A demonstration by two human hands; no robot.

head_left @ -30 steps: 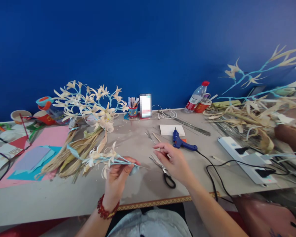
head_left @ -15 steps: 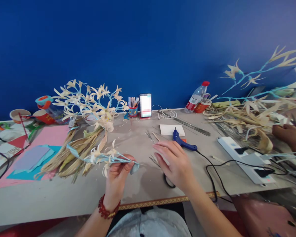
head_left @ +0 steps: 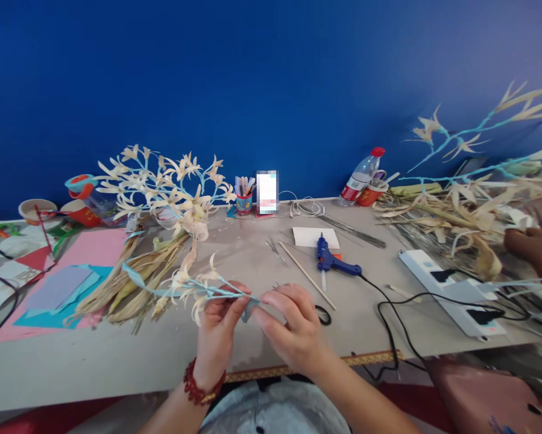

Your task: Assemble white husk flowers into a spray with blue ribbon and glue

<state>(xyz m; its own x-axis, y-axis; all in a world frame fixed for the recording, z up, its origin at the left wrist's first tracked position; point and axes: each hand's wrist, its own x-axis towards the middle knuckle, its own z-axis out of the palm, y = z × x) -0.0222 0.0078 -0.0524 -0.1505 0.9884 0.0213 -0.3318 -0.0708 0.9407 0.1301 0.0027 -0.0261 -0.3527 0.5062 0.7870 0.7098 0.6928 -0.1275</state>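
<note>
My left hand (head_left: 219, 319), with a red bead bracelet at the wrist, is closed round the light-blue wrapped stems of a handmade flower branch (head_left: 216, 290). Its pale, husk-like flowers point left. A light-blue strip (head_left: 139, 278) trails from the flower end, and a short blue piece hangs below the stems between the hands. My right hand (head_left: 293, 325) pinches the branch's stem end; its fingertips partly hide what they grip. Beside that hand lie scissors, of which a black handle loop (head_left: 324, 314) shows, the rest being mostly covered.
A blue glue gun (head_left: 329, 259) rests on the table near a wooden stick (head_left: 309, 277) and thin wires (head_left: 356, 232). Its cord runs towards a white power strip (head_left: 451, 295). Dried husks (head_left: 148, 271) and coloured paper (head_left: 63, 289) lie left. Another person's hand (head_left: 530, 247) is at far right.
My right hand has moved left and down from above the scissors to the stem end, closing its fingers there. The wooden stick is now uncovered. My left hand keeps its hold.
</note>
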